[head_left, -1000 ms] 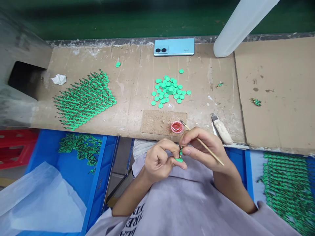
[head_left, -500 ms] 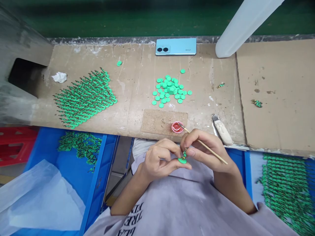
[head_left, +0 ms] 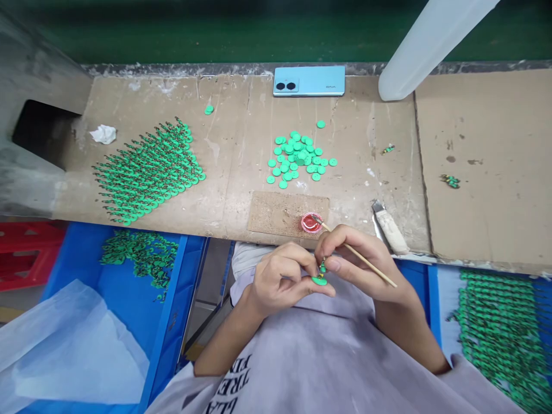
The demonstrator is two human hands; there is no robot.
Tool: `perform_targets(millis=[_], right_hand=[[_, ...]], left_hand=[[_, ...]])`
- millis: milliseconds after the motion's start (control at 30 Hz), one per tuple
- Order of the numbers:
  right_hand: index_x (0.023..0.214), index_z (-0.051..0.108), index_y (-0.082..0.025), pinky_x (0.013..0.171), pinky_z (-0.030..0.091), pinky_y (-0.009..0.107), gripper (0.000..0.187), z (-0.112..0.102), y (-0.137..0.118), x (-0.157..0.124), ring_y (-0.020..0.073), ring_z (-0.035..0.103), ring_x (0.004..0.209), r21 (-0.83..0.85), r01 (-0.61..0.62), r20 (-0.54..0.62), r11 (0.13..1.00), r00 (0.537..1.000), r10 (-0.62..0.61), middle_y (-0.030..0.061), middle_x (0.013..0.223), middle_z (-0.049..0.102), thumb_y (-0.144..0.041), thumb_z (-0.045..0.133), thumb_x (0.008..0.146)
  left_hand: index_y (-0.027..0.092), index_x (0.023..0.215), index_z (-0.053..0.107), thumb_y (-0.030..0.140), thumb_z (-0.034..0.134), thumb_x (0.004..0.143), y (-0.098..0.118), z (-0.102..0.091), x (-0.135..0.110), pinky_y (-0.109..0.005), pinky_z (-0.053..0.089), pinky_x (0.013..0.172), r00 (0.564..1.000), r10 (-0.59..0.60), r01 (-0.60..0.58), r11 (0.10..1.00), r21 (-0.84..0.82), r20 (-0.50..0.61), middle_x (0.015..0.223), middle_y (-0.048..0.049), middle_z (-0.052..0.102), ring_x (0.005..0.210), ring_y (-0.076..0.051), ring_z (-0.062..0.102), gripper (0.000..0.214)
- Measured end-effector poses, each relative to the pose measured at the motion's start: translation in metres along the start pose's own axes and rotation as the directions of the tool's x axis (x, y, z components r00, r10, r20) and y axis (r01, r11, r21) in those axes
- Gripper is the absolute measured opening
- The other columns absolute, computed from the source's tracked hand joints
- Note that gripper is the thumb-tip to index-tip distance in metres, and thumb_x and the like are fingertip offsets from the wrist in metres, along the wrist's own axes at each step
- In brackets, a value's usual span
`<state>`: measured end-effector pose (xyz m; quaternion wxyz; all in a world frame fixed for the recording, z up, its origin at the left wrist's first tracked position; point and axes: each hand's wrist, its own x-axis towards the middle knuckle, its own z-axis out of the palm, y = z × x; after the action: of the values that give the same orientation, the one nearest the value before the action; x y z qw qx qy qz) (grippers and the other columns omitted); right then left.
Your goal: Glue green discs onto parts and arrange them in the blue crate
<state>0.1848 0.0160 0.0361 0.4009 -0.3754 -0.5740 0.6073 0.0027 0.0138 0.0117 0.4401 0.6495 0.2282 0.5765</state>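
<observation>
My left hand pinches a small green disc between thumb and fingers, just in front of my chest. My right hand meets it there, pressing a tiny green and gold piece onto the disc while also holding a thin wooden brush that sticks out to the right. A small red cup sits on a cork pad just beyond my hands. A heap of loose green discs lies mid-table.
Rows of finished green pieces cover the cardboard at left. A blue phone and a white tube are at the back. A wide brush lies right. Blue bins hold more green pieces; crumpled tissue far left.
My hands stayed close together; the green disc turned slightly flatter between my fingers and the hands shifted a little to the right.
</observation>
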Motion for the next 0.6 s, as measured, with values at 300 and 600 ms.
perform_targets(millis=[300, 600], right_hand=[[0.090, 0.060, -0.023, 0.061, 0.048, 0.028, 0.012, 0.0011, 0.0001, -0.0011, 0.0145, 0.059, 0.070, -0.030, 0.002, -0.001, 1.000, 1.000, -0.002, 0.0005, 0.078, 0.062, -0.034, 0.063, 0.095], [0.088, 0.063, -0.023, 0.064, 0.049, 0.028, 0.013, 0.0014, -0.0015, -0.0045, 0.0155, 0.060, 0.070, -0.064, -0.014, -0.080, 0.998, 0.997, 0.009, 0.0012, 0.077, 0.063, -0.034, 0.062, 0.095]], left_hand=[[0.018, 0.066, 0.028, 0.009, 0.077, 0.080, 0.0051, -0.0004, 0.0002, -0.022, 0.051, 0.064, 1.000, 0.010, -0.008, 0.998, 0.058, -0.021, 0.082, 0.0036, 0.064, 0.073, -0.009, 0.064, 0.052], [0.019, 0.069, 0.024, 0.013, 0.066, 0.091, 0.0084, -0.0015, -0.0040, -0.023, 0.049, 0.063, 0.998, 0.030, -0.025, 0.995, 0.098, -0.052, 0.082, 0.0040, 0.060, 0.072, -0.008, 0.060, 0.047]])
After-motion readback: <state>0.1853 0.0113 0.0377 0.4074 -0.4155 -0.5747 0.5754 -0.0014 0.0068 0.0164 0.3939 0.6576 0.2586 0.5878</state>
